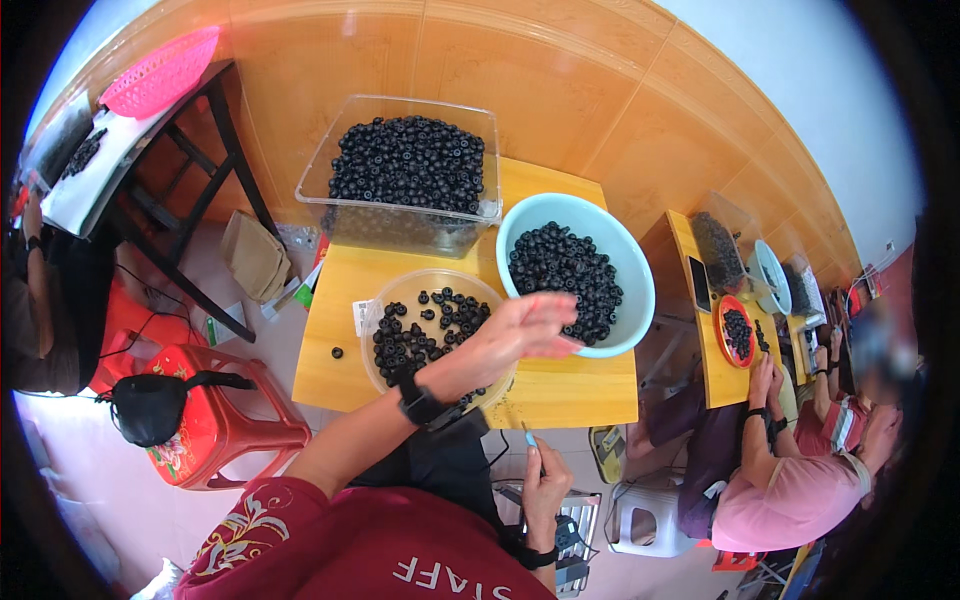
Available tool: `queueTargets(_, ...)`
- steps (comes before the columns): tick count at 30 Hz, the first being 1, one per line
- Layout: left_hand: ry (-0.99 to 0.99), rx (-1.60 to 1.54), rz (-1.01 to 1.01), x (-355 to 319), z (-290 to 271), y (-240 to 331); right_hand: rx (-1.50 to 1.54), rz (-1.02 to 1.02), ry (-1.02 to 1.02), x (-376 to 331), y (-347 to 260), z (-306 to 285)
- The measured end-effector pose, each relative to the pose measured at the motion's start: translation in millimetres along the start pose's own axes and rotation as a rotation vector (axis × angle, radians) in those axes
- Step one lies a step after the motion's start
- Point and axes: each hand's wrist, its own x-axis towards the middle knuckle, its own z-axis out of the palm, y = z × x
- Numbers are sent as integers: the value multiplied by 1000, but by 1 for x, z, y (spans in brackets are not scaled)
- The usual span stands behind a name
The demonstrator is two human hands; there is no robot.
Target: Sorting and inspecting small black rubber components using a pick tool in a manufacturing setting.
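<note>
My left hand (530, 328) is over the near left rim of a light-blue basin (640, 290), its fingers stretched to the right and slightly blurred. No part shows between those fingers. Inside the basin lie many small black ring-shaped parts (565, 270). Below the left forearm, a round clear tray (375, 315) holds more black parts (405, 335), some hidden by the wrist. Beyond the table's near edge, my right hand (547, 480) is closed around a slim tool (529, 435) with a light-blue section and a thin tip.
A clear plastic bin (420, 225) heaped with black parts stands at the back of the yellow table (580, 395). One loose part (337, 352) lies at its left. A red stool (235, 420) is on the left. People sit at another table (722, 370) on the right.
</note>
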Motion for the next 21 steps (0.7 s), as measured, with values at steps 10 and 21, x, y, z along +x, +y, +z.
queueTargets(10,511,1268,111,-38,-139,-5,4,-23,-48,3,-11,9)
queueTargets(21,449,1873,-14,-19,-158,0,-24,-17,-67,-4,-9,13)
